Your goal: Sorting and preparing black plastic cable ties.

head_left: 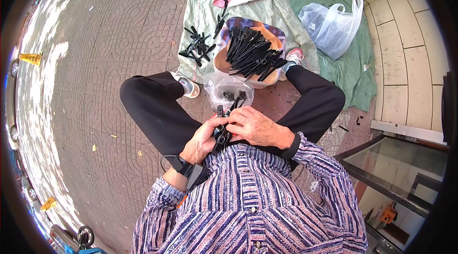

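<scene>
Black clips (pixel 221 142) are in both hands (pixel 257 127) — clear bag (pixel 213 90) beyond.

The right hand (pixel 257 126) and left hand (pixel 204 134) partly cover the black pieces (pixel 221 135) between them, so the exact fingertip contact is hidden. The dark bits (pixel 229 96) in the clear bag (pixel 214 86) are too small to tell. Plastic blurs the white bag's (pixel 337 37) contents. The rim cuts off the glass case (pixel 393 165) and the wheeled vehicle (pixel 86 237).

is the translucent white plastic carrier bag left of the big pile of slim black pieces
No, the translucent bag sits right of the big pile of slim black pieces.
</scene>
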A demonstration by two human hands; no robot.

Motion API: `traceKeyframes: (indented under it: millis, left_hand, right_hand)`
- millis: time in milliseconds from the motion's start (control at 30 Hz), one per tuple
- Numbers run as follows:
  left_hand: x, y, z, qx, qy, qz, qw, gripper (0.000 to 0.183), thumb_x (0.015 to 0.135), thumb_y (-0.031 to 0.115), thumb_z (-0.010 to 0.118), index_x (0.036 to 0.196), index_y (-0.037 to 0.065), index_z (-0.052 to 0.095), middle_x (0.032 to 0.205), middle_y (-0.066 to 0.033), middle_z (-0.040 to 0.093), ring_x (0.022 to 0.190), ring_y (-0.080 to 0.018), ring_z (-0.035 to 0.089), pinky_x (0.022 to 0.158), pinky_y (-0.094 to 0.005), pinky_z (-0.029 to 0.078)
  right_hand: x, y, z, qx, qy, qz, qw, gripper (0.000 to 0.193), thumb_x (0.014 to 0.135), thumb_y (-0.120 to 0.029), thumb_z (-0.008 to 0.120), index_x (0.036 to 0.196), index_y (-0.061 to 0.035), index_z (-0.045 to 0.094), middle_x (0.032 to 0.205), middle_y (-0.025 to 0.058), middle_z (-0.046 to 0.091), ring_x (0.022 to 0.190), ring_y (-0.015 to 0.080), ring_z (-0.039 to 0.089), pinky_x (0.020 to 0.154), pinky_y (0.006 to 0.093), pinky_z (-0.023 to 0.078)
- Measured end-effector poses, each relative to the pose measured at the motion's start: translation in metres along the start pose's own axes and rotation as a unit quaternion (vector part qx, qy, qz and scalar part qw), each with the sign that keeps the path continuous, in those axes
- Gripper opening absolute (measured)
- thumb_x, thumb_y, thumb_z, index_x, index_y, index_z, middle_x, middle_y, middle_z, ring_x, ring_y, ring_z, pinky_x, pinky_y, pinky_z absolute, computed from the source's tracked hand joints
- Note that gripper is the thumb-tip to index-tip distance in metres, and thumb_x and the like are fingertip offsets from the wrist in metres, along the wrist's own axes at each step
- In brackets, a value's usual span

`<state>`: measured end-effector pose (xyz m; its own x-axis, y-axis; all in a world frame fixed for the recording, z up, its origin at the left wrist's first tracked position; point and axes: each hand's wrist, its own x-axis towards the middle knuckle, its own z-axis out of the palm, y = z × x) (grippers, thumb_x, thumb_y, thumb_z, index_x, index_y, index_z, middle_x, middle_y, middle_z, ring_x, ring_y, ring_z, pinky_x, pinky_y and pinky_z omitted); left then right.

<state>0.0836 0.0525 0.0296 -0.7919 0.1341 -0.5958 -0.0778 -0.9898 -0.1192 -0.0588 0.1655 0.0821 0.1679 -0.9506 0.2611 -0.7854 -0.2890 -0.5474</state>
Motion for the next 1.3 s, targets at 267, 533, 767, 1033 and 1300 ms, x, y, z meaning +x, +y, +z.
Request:
traceKeyframes:
  millis: [267, 533, 767, 1033, 1300]
  left_hand:
    - [0.003, 0.001, -0.014, 0.047, -0.006, 0.016, 0.999, 0.022, 0.081, 0.002, 0.054, 0.102, 0.001, 0.052, 0.09, -0.0112, 0.06, 0.083, -0.0228, 0.062, 0.07, -0.0366, 0.055]
    - [-0.01, 0.0, 0.021, 0.08, 0.046, 0.039, 0.995, 0.032, 0.08, -0.001, 0.054, 0.111, -0.004, 0.05, 0.102, -0.015, 0.06, 0.085, -0.0236, 0.061, 0.074, -0.0375, 0.054]
    - [0.002, -0.002, -0.001, 0.072, 0.009, 0.045, 0.996, 0.018, 0.083, 0.005, 0.052, 0.102, 0.003, 0.054, 0.09, -0.0083, 0.06, 0.078, -0.0185, 0.061, 0.068, -0.0315, 0.053]
    - [0.006, -0.002, -0.008, 0.071, 0.005, 0.038, 0.997, 0.017, 0.085, 0.007, 0.05, 0.099, -0.002, 0.055, 0.091, -0.0114, 0.061, 0.081, -0.0193, 0.061, 0.073, -0.0328, 0.052]
    - [0.006, -0.002, -0.003, 0.082, 0.029, 0.043, 0.995, 0.023, 0.085, 0.005, 0.052, 0.108, 0.005, 0.054, 0.091, -0.0044, 0.06, 0.079, -0.0144, 0.06, 0.069, -0.0278, 0.051]
  right_hand:
    - [-0.008, 0.004, -0.007, -0.059, -0.048, -0.039, 0.996, 0.02, 0.068, -0.019, 0.061, 0.082, -0.0074, 0.054, 0.09, 0.0049, 0.053, 0.095, 0.0205, 0.05, 0.083, 0.0332, 0.039]
    - [-0.008, 0.005, -0.036, -0.041, -0.067, -0.029, 0.997, 0.013, 0.071, -0.013, 0.054, 0.084, -0.0092, 0.055, 0.091, 0.0031, 0.056, 0.093, 0.0193, 0.052, 0.083, 0.033, 0.038]
    - [0.013, -0.003, -0.011, 0.015, -0.05, -0.043, 0.998, 0.02, 0.071, -0.014, 0.057, 0.09, -0.007, 0.055, 0.097, 0.0058, 0.054, 0.089, 0.0221, 0.05, 0.078, 0.0341, 0.039]
    - [0.009, -0.003, -0.004, -0.052, -0.047, -0.038, 0.997, 0.024, 0.067, -0.015, 0.06, 0.089, -0.0055, 0.054, 0.09, 0.0063, 0.053, 0.085, 0.0213, 0.051, 0.076, 0.0329, 0.041]
    - [0.004, -0.002, 0.008, -0.062, -0.037, -0.033, 0.997, 0.015, 0.071, -0.011, 0.052, 0.085, -0.005, 0.054, 0.087, 0.0067, 0.051, 0.08, 0.0195, 0.051, 0.073, 0.031, 0.042]
